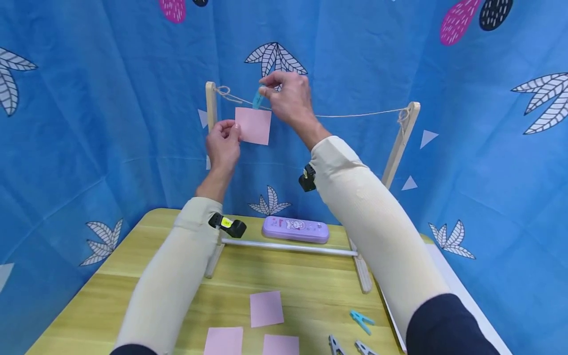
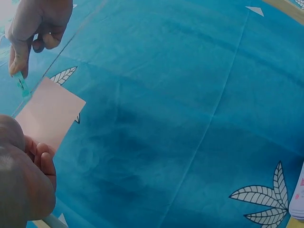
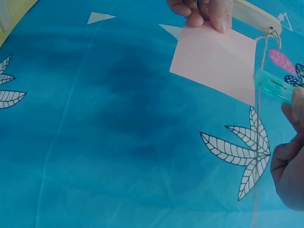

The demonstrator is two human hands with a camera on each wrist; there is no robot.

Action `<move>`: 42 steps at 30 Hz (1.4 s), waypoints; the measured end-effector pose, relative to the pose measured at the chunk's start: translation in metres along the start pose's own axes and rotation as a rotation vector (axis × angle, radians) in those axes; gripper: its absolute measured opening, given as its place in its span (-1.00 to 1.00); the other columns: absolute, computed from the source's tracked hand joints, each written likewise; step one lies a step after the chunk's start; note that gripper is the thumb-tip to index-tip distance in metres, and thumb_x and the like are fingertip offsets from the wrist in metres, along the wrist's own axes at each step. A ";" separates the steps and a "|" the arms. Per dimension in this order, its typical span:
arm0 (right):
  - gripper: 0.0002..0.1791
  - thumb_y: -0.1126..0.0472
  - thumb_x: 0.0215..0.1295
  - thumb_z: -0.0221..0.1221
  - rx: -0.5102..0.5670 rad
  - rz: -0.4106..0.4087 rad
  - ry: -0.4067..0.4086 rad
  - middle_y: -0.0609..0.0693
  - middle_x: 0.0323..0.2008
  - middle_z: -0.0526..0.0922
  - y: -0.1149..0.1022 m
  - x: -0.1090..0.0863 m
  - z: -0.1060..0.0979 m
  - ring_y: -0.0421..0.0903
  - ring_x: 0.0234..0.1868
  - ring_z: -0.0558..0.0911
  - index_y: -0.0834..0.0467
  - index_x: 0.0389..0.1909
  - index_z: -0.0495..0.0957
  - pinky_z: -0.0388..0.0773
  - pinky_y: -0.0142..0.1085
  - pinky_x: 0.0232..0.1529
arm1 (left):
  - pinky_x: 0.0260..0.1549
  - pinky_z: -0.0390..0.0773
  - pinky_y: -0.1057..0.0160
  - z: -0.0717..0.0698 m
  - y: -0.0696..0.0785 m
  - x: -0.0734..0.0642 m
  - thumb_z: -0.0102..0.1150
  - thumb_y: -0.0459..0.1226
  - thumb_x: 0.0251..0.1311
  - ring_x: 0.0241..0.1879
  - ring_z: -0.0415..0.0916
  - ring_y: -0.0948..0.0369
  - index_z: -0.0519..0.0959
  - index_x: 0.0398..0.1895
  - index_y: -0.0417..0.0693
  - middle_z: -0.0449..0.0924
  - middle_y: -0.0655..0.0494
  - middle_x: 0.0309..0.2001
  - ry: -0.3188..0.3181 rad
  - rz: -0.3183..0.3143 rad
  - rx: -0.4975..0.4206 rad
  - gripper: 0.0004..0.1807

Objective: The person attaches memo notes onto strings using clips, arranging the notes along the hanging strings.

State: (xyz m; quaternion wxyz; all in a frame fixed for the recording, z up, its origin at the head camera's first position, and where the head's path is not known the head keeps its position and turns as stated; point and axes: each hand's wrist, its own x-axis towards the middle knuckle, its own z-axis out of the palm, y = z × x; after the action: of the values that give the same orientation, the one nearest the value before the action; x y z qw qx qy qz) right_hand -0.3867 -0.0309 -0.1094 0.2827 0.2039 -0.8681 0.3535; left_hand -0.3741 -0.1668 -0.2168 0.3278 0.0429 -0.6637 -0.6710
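Observation:
My left hand (image 1: pixel 225 143) pinches the left edge of a pink paper square (image 1: pixel 254 127) and holds it upright just below a thin string (image 1: pixel 355 116). Above the paper's top edge, my right hand (image 1: pixel 290 96) pinches a teal clothespin (image 1: pixel 258 100) between thumb and fingers. The clothespin's tip points down and overlaps the string and the paper's top edge in the head view. In the right wrist view, the clothespin (image 3: pixel 275 87) lies across the string beside the edge of the paper (image 3: pixel 216 59).
Wooden posts (image 1: pixel 401 143) hold the string's ends, joined below by a white rod (image 1: pixel 288 247). Behind it lies a purple pencil case (image 1: pixel 295 230). Several pink paper squares (image 1: pixel 266 309), another teal clothespin (image 1: pixel 362 321) and grey clothespins (image 1: pixel 336 345) lie on the wooden table (image 1: pixel 133 266).

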 end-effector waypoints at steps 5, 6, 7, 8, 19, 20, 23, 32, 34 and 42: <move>-0.77 0.04 0.32 0.21 -0.006 0.022 -0.017 -0.12 -0.12 0.73 0.003 -0.001 0.001 -0.19 -0.16 0.56 -0.03 -0.07 0.70 0.38 -0.38 -0.24 | -0.13 0.57 0.31 0.005 0.000 -0.003 0.02 -0.15 0.40 -0.26 0.51 0.27 0.50 0.06 -0.04 0.54 0.08 -0.17 0.000 -0.019 0.022 -0.73; -0.77 0.04 0.32 0.21 -0.004 0.024 -0.023 -0.12 -0.12 0.73 0.004 0.000 0.001 -0.20 -0.16 0.57 -0.03 -0.07 0.70 0.39 -0.38 -0.24 | -0.13 0.56 0.32 0.007 0.000 -0.003 0.01 -0.15 0.40 -0.25 0.51 0.27 0.49 0.07 -0.03 0.54 0.08 -0.15 0.001 -0.025 0.033 -0.73; -0.77 0.04 0.32 0.21 -0.003 0.026 -0.029 -0.11 -0.12 0.73 0.004 0.000 0.001 -0.19 -0.16 0.57 -0.03 -0.08 0.70 0.40 -0.37 -0.23 | -0.12 0.56 0.32 0.008 0.001 -0.004 0.00 -0.15 0.41 -0.24 0.51 0.27 0.49 0.08 -0.02 0.54 0.07 -0.14 0.000 -0.032 0.043 -0.72; -0.77 0.04 0.32 0.21 -0.002 0.028 -0.034 -0.11 -0.12 0.73 0.004 0.000 0.001 -0.20 -0.16 0.57 -0.03 -0.08 0.70 0.40 -0.37 -0.22 | -0.13 0.55 0.32 0.009 0.002 -0.004 -0.01 -0.14 0.41 -0.23 0.51 0.27 0.48 0.08 -0.02 0.54 0.08 -0.13 -0.001 -0.036 0.054 -0.72; -0.68 0.01 0.39 0.12 -0.054 0.044 -0.149 -0.09 -0.05 0.68 -0.002 0.000 0.001 -0.19 -0.05 0.52 -0.06 0.10 0.61 0.43 -0.32 -0.11 | -0.13 0.53 0.33 0.010 0.002 -0.003 -0.04 -0.14 0.43 -0.17 0.50 0.26 0.46 0.09 -0.01 0.52 0.06 -0.08 -0.001 -0.030 0.048 -0.72; -0.66 0.01 0.40 0.11 -0.061 0.048 -0.167 -0.09 -0.02 0.67 -0.002 0.000 0.001 -0.19 -0.05 0.50 -0.07 0.13 0.59 0.42 -0.33 -0.11 | -0.13 0.53 0.34 0.009 0.001 -0.003 -0.05 -0.14 0.43 -0.17 0.49 0.26 0.45 0.10 -0.01 0.52 0.06 -0.07 -0.003 -0.028 0.047 -0.72; -0.61 -0.02 0.43 0.05 -0.079 0.053 -0.225 -0.10 0.05 0.63 -0.003 0.000 0.002 -0.19 -0.05 0.46 -0.10 0.23 0.52 0.40 -0.34 -0.14 | -0.16 0.51 0.35 0.008 -0.001 -0.002 -0.04 -0.15 0.43 -0.19 0.49 0.26 0.45 0.09 -0.02 0.52 0.06 -0.08 -0.002 -0.018 0.035 -0.72; -0.51 -0.09 0.41 0.04 -0.035 0.071 -0.287 -0.10 0.11 0.58 -0.007 0.002 0.001 -0.18 -0.04 0.45 -0.11 0.32 0.41 0.37 -0.33 -0.17 | -0.17 0.50 0.36 0.006 0.000 -0.001 -0.04 -0.15 0.43 -0.20 0.48 0.26 0.47 0.10 -0.03 0.53 0.06 -0.10 0.003 -0.001 0.023 -0.71; -0.50 -0.11 0.40 0.05 -0.021 0.073 -0.286 -0.10 0.12 0.57 -0.008 0.002 0.001 -0.19 -0.01 0.46 -0.12 0.32 0.40 0.39 -0.33 -0.13 | -0.15 0.51 0.35 0.005 0.000 -0.002 -0.04 -0.15 0.43 -0.18 0.48 0.26 0.47 0.12 -0.02 0.53 0.05 -0.08 -0.001 0.000 0.026 -0.71; -0.52 -0.11 0.38 0.07 -0.020 0.069 -0.295 -0.10 0.14 0.57 -0.008 0.000 0.001 -0.20 0.06 0.48 -0.11 0.28 0.45 0.45 -0.31 0.03 | -0.08 0.55 0.32 0.004 -0.001 -0.007 -0.03 -0.13 0.42 -0.14 0.50 0.25 0.46 0.13 0.00 0.55 0.03 -0.05 -0.008 0.003 0.044 -0.70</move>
State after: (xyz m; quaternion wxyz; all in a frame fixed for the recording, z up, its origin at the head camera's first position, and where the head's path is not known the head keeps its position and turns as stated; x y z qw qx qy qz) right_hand -0.3825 -0.0373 -0.1065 0.1416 0.2208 -0.9101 0.3208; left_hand -0.3706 -0.1601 -0.2199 0.3251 0.0463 -0.6799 -0.6557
